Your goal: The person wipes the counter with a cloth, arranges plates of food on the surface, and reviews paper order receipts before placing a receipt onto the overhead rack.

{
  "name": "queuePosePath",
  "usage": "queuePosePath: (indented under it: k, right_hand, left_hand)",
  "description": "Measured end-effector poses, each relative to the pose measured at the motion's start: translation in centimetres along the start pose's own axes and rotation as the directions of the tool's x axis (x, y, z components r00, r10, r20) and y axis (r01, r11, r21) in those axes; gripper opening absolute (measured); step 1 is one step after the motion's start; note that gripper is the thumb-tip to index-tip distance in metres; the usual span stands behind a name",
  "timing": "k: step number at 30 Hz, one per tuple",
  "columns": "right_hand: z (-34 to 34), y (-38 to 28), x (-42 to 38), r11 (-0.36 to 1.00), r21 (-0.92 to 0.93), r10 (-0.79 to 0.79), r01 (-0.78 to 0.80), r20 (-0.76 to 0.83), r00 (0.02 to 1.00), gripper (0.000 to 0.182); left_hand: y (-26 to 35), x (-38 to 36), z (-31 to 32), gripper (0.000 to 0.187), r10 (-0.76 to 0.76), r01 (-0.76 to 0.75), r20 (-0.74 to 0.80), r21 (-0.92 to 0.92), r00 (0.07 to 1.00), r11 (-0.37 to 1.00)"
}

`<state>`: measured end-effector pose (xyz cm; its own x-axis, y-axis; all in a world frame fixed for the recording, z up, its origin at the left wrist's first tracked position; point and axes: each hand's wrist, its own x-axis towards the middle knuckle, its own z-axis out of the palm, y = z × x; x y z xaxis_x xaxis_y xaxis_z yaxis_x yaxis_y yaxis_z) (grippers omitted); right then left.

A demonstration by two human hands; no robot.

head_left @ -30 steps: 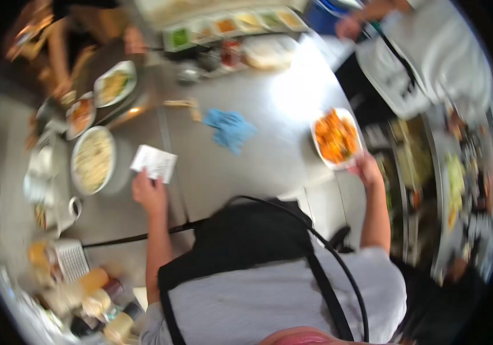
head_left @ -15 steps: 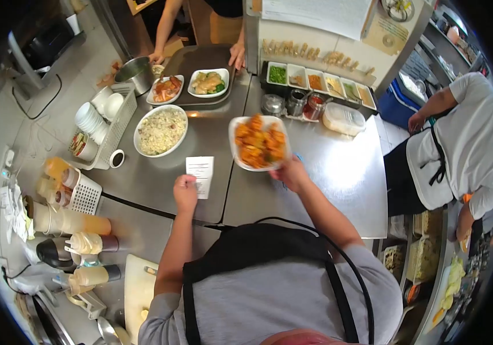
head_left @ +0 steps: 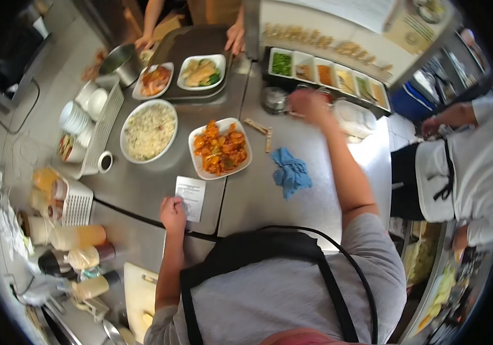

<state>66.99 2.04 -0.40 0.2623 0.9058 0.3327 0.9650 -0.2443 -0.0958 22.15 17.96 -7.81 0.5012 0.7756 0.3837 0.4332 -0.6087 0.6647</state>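
Observation:
My left hand is closed at the left edge of a white printed slip, pinching it over the steel counter. My right hand, smeared by motion, is over the small jars below the topping containers; its fingers cannot be made out. Just left of it is a glass jar. A white square dish of orange-red sauced pieces rests on the counter beyond the slip. Right of the dish lie two small wooden clips and a crumpled blue cloth.
An oval bowl of fried rice stands at left, beside a white basket of bowls. Across the counter, a person's hands touch a brown tray near two filled dishes. A clear tub sits right; another person stands beyond.
My right hand has set down the dish of sauced pieces and moved away to the jars. The blue cloth and clips now show. My left hand stays at the slip.

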Motion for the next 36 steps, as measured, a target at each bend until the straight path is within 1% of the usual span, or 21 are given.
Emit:
queuePosePath:
  k: [1,2,3,5,6,7,9,11,12,15,18,21,24,27,30,32,34,36]
  right_hand:
    - [-3.5,0.6,1.5,0.929,-0.088,0.359,-0.36,-0.023,0.933,0.021]
    - [-7.1,1.2,3.0,0.726,-0.172,0.67,-0.666,-0.043,0.741,0.022]
    - [-8.4,3.5,3.9,0.647,-0.29,0.747,-0.705,0.057,0.662,0.026]
    - [-6.8,8.3,3.8,0.606,-0.346,0.785,-0.716,0.119,0.607,0.029]
    - [-6.1,10.4,3.6,0.574,-0.377,0.811,-0.727,0.137,0.569,0.03]
    - [-6.1,10.9,3.8,0.581,-0.42,0.811,-0.698,0.228,0.538,0.03]
    - [-6.2,10.7,4.7,0.676,-0.488,0.737,-0.552,0.459,0.496,0.026]
    - [-5.4,12.0,4.8,0.702,-0.531,0.708,-0.475,0.447,0.546,0.025]
    - [-5.5,11.6,5.3,0.715,-0.549,0.688,-0.433,0.446,0.572,0.024]
    - [-6.5,10.2,6.1,0.657,-0.521,0.721,-0.545,0.224,0.656,0.023]
    - [-6.2,10.6,6.6,0.607,-0.521,0.759,-0.6,0.158,0.631,0.022]
    - [-4.4,11.2,5.8,0.594,-0.483,0.737,-0.643,0.007,0.675,0.022]
    - [-3.4,11.8,4.5,0.657,-0.51,0.618,-0.554,-0.055,0.784,0.021]
    - [-3.2,12.2,3.6,0.693,-0.465,0.61,-0.55,-0.028,0.792,0.022]
    - [-4.7,11.8,2.5,0.688,-0.345,0.714,-0.639,0.166,0.68,0.023]
    - [-5.0,12.8,1.6,0.679,-0.28,0.731,-0.679,0.168,0.661,0.026]
    - [-2.3,18.0,0.4,0.708,-0.312,0.703,-0.633,0.221,0.676,0.026]
    - [-2.8,19.5,-0.5,0.765,-0.364,0.628,-0.531,0.24,0.741,0.026]
  left_hand:
    - [0.2,0.1,0.3,0.009,-0.006,0.007,-0.003,0.016,1.0,1.0]
    - [0.2,0.2,0.4,0.009,-0.005,0.005,-0.002,0.027,1.0,1.0]
    - [0.2,0.0,0.4,0.009,-0.034,0.034,0.001,0.043,0.999,0.998]
    - [0.3,0.1,0.4,0.009,-0.058,0.057,0.016,0.054,0.998,0.997]
    - [0.2,0.2,0.5,0.009,-0.029,0.029,0.006,0.067,1.0,0.997]
    - [0.5,0.2,0.5,0.009,-0.038,0.038,0.003,0.061,0.999,0.997]
    - [1.0,0.3,0.5,0.01,-0.059,0.059,-0.013,0.063,0.998,0.996]
    - [1.1,0.3,0.7,0.01,-0.089,0.09,-0.008,0.087,0.996,0.992]
    - [1.1,0.3,0.6,0.01,-0.108,0.108,-0.008,0.104,0.994,0.989]
    - [0.7,0.2,0.8,0.01,-0.063,0.065,-0.018,0.15,0.998,0.987]
    - [1.0,0.2,0.9,0.011,-0.078,0.079,-0.014,0.164,0.997,0.983]
    - [1.1,0.2,0.9,0.011,-0.115,0.115,-0.009,0.173,0.993,0.978]
    - [1.0,0.1,1.0,0.01,-0.105,0.108,-0.022,0.166,0.994,0.98]
    - [0.9,0.1,0.9,0.01,-0.086,0.088,-0.017,0.181,0.996,0.979]
    - [1.6,0.3,0.8,0.01,-0.118,0.119,-0.013,0.177,0.993,0.977]
    - [1.2,0.3,0.7,0.009,-0.073,0.074,-0.013,0.202,0.997,0.977]
    - [0.8,0.2,0.8,0.009,-0.045,0.05,-0.031,0.209,0.999,0.977]
    - [0.7,0.1,0.8,0.01,-0.026,0.034,-0.04,0.198,0.999,0.98]
